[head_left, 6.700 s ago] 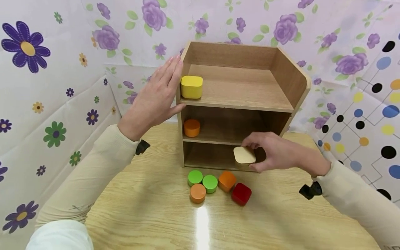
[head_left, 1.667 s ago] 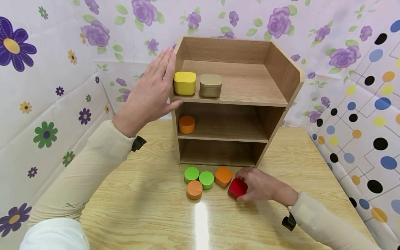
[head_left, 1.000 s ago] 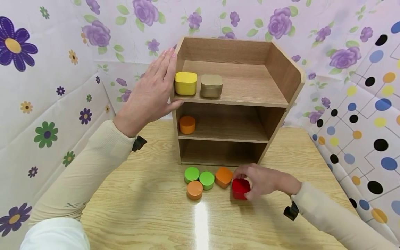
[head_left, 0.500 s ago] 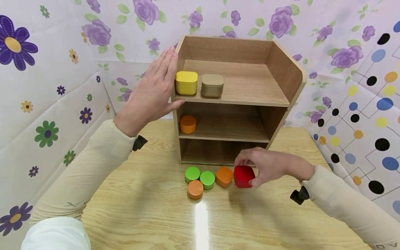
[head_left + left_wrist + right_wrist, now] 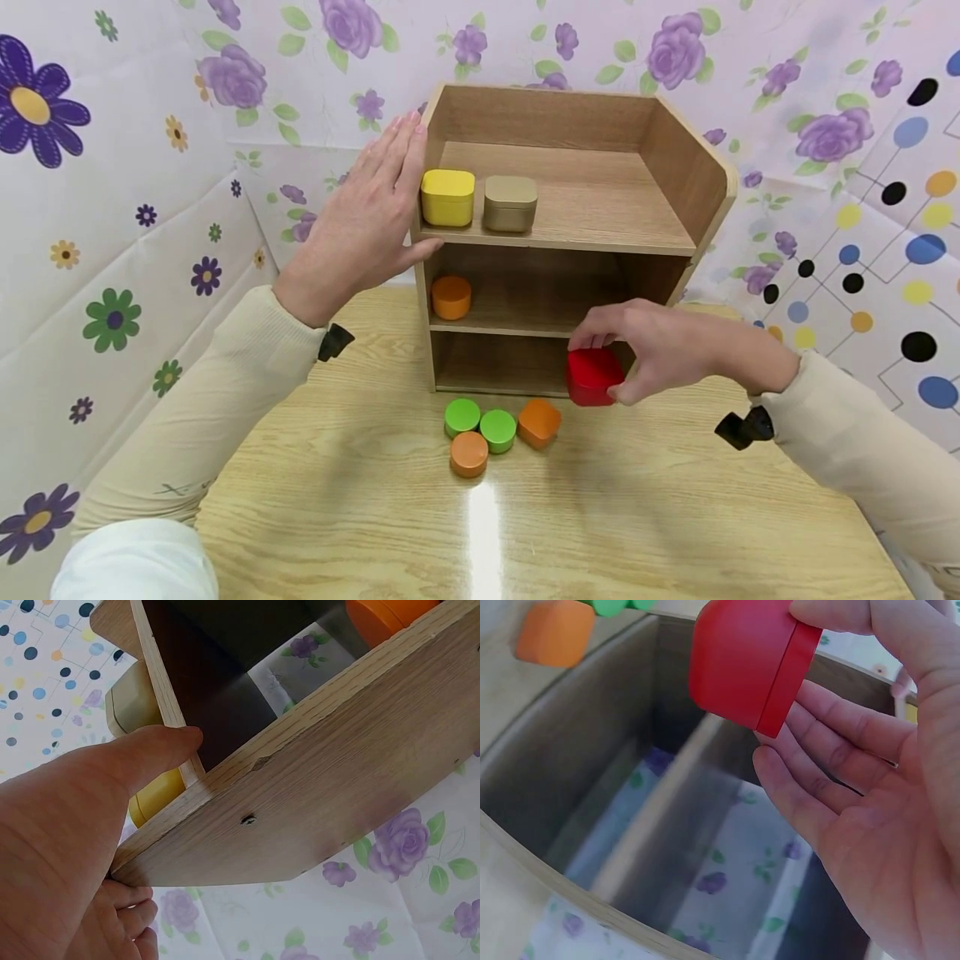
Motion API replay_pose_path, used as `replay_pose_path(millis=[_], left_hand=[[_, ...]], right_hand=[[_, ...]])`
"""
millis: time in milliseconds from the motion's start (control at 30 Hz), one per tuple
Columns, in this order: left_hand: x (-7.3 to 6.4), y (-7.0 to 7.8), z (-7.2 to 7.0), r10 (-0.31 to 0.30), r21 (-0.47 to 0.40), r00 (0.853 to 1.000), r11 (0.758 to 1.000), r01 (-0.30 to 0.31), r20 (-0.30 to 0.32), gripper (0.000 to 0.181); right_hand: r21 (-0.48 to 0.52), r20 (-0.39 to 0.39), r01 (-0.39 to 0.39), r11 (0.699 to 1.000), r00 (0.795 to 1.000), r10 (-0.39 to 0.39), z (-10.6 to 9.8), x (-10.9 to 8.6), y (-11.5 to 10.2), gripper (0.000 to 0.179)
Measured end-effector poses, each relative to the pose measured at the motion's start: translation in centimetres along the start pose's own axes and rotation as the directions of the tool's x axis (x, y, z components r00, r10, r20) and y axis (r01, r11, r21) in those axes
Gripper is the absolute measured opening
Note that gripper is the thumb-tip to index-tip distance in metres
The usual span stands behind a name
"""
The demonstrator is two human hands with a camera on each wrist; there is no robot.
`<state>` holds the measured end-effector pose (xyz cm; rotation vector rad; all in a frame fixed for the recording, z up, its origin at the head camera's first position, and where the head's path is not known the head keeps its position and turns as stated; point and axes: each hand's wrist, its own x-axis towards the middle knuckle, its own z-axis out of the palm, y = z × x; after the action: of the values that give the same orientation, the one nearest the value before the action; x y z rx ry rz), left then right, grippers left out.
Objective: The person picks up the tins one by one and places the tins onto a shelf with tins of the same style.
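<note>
My right hand (image 5: 660, 346) pinches a small red lidded box (image 5: 591, 379) between thumb and fingers, raised before the bottom compartment of a wooden shelf unit (image 5: 566, 250). The seam of its lid shows in the right wrist view, where the red box (image 5: 746, 664) appears tilted. My left hand (image 5: 367, 212) rests along the unit's left side, fingers straight, thumb at the top shelf's front edge. Beside it on that shelf stand a yellow lidded box (image 5: 447, 200) and a khaki lidded box (image 5: 510, 205). An orange round tin (image 5: 451, 297) sits at the left of the middle shelf.
On the table (image 5: 360, 517) before the unit lie two green round tins (image 5: 462, 417), a copper-orange round tin (image 5: 468, 454) and an orange squarish box (image 5: 539, 422). Flower-patterned sheets (image 5: 300, 50) hang behind and left; a dotted sheet (image 5: 862, 292) is on the right.
The khaki box, earlier in my right hand, now stands on the top shelf. My right hand has since taken the red box off the table and raised it. My left hand keeps its place.
</note>
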<state>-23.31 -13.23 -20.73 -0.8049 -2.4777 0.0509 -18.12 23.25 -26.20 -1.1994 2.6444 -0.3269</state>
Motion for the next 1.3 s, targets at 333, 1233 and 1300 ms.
replay_pose_path(millis=[333,1233,1300], left_hand=[[0.0,0.0,-0.1,-0.009,-0.001,1.0,1.0,0.009,0.02,0.12],[0.0,0.0,-0.1,-0.005,-0.006,1.0,1.0,0.005,0.016,0.119],[0.0,0.0,0.0,-0.006,-0.012,1.0,1.0,0.006,0.016,0.119]], right_hand=[[-0.09,-0.06,0.049,0.995,0.997,-0.055,-4.2,-0.1,-1.5,0.051],[-0.2,-0.284,0.016,0.98,0.956,-0.074,-11.7,0.6,-3.1,0.059],[-0.195,-0.292,-0.005,0.981,0.955,-0.053,-12.2,0.7,-3.1,0.059]])
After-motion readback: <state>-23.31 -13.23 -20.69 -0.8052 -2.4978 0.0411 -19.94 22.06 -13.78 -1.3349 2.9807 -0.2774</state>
